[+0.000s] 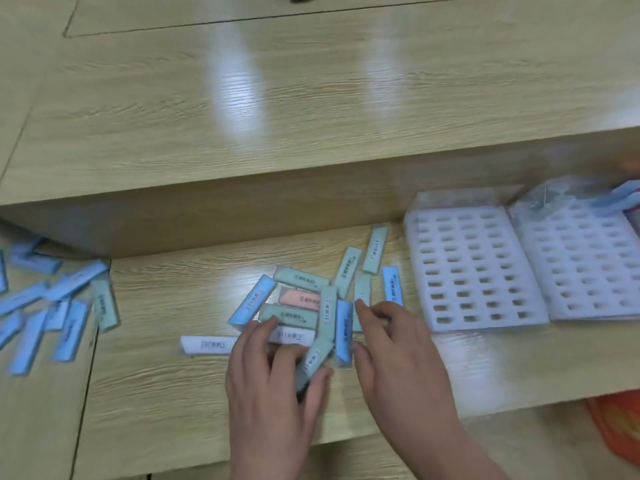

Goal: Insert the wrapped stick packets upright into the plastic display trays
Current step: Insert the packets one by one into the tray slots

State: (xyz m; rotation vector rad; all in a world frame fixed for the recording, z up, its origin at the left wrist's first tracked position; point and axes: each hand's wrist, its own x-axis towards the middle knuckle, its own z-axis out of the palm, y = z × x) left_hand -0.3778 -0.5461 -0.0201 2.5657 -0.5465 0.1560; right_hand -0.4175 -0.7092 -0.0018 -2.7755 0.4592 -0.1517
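Observation:
A loose pile of wrapped stick packets (pixel 304 299), green, blue, white and one pink, lies flat on the lower wooden desk. My left hand (pixel 273 372) pinches a green packet (pixel 313 358) between thumb and fingers at the pile's near edge. My right hand (pixel 394 344) rests on the pile's right side. Its forefinger touches another green packet (pixel 362 289) and its thumb lies beside a blue packet (pixel 343 327). Two white plastic display trays (pixel 474 268) (pixel 585 265) with rows of slots stand side by side to the right; the slots I can see hold nothing.
A second heap of mostly blue packets (pixel 52 306) is spread at the far left. A raised wooden shelf (pixel 242 209) rises like a wall behind the pile. Blue items (pixel 623 197) lie behind the right tray. An orange object (pixel 620 424) sits below the desk edge.

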